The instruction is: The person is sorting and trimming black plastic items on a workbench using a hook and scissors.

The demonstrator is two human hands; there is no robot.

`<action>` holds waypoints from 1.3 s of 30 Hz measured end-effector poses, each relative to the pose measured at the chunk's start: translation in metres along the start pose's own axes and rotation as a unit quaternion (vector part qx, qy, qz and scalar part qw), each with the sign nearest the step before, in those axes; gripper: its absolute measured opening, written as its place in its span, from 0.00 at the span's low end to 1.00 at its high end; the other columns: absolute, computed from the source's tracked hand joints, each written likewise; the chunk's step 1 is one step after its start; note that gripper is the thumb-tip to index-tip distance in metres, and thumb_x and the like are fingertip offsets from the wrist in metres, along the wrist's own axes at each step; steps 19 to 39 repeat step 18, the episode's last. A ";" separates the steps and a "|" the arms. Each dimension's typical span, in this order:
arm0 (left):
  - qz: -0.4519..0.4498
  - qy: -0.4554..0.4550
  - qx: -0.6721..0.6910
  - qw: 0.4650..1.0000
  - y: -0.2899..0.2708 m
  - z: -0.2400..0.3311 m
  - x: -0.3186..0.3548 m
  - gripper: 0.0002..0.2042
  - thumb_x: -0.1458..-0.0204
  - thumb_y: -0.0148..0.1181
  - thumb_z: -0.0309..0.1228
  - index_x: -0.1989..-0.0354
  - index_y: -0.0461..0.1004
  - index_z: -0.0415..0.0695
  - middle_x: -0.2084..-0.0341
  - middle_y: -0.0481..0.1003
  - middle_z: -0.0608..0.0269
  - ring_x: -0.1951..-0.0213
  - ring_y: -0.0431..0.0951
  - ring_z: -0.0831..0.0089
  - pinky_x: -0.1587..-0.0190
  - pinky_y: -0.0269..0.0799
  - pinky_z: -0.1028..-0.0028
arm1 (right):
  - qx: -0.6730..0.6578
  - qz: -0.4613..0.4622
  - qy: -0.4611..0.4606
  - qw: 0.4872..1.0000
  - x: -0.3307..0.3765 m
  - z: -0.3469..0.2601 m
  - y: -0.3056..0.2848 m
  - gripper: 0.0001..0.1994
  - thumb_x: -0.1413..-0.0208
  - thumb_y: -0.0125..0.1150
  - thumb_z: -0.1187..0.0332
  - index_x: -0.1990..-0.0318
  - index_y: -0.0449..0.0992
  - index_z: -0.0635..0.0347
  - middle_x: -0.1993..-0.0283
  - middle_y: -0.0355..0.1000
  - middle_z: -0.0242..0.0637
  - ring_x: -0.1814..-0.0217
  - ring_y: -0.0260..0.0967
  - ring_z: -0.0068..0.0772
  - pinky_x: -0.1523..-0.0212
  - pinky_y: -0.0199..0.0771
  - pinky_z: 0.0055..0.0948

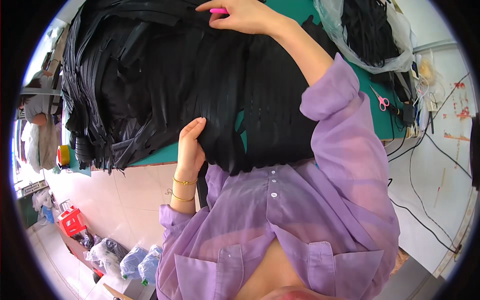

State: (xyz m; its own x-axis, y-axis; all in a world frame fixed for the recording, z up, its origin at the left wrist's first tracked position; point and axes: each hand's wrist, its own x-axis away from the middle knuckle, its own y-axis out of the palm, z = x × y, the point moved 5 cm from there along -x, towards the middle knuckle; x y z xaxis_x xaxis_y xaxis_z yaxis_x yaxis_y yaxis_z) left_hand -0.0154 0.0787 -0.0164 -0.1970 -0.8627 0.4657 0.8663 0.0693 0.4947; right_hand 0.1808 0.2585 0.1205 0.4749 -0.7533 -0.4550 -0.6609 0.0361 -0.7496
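Observation:
Long black strips [210, 75], which look like zipper tapes, lie in a thick layered pile across the table. My left hand [191, 142] is closed on the near edge of these strips, thumb on top and the other fingers partly hidden. At the far side, my right hand [237, 16] is over the strips with index finger and thumb stretched out to the left. A small pink object [218, 10] is held in it; only its rounded end shows, so its kind is unclear. Near my body, the ends of the strips hang over the table edge.
The green table [367, 95] carries pink-handled scissors [381, 100] at the right. A clear plastic bag [400, 50] of black strips stands far right, near cables [407, 112]. Yellow tape [63, 155] sits at the left edge. Bags [135, 261] and a red crate [71, 220] stand on the floor.

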 end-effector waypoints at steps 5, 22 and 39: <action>-0.020 0.000 0.010 1.000 -0.013 -0.007 0.002 0.08 0.41 0.50 0.26 0.62 0.74 0.34 0.66 0.77 0.61 0.63 0.77 0.77 0.58 0.73 0.79 | -0.211 0.107 0.107 0.966 0.044 -0.015 -0.021 0.16 0.39 0.47 0.65 0.74 0.75 0.65 0.69 0.75 0.35 0.67 0.71 0.27 0.60 0.69 0.26; 0.048 0.043 -0.126 0.990 -0.036 -0.008 0.028 0.15 0.48 0.59 0.20 0.53 0.69 0.27 0.66 0.78 0.59 0.65 0.76 0.81 0.60 0.71 0.83 | -0.443 0.016 0.318 0.838 0.182 -0.090 0.089 0.12 0.40 0.55 0.66 0.65 0.79 0.67 0.68 0.77 0.36 0.67 0.73 0.21 0.64 0.71 0.20; 0.048 0.043 -0.126 0.990 -0.036 -0.008 0.028 0.15 0.48 0.59 0.20 0.53 0.69 0.27 0.66 0.78 0.59 0.65 0.76 0.81 0.60 0.71 0.83 | -0.443 0.016 0.318 0.838 0.182 -0.090 0.089 0.12 0.40 0.55 0.66 0.65 0.79 0.67 0.68 0.77 0.36 0.67 0.73 0.21 0.64 0.71 0.20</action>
